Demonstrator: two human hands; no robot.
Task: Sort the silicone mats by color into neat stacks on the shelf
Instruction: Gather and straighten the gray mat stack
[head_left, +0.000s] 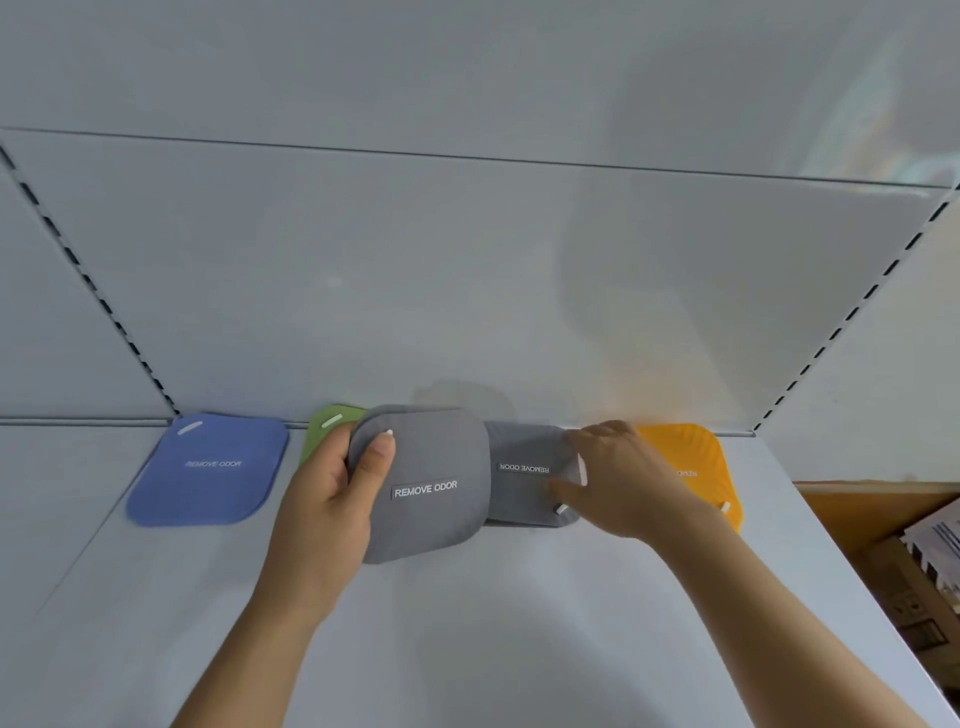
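Note:
My left hand (332, 499) grips a grey mat (431, 483) printed "REMOVE ODOR" by its left edge, thumb on top, lifted above the white shelf (467, 623). It overlaps a second grey mat stack (524, 478) lying on the shelf with its label upside down. My right hand (618, 478) rests on the right end of that grey stack, fingers extended. A blue mat (208, 467) lies at the left. A green mat (324, 426) peeks out behind my left hand. An orange mat (691, 457) lies to the right, partly hidden by my right hand.
The shelf's white back panel (467, 286) rises right behind the mats, with slotted uprights at both sides. A cardboard box (883, 545) with packaged goods sits below the shelf's right edge.

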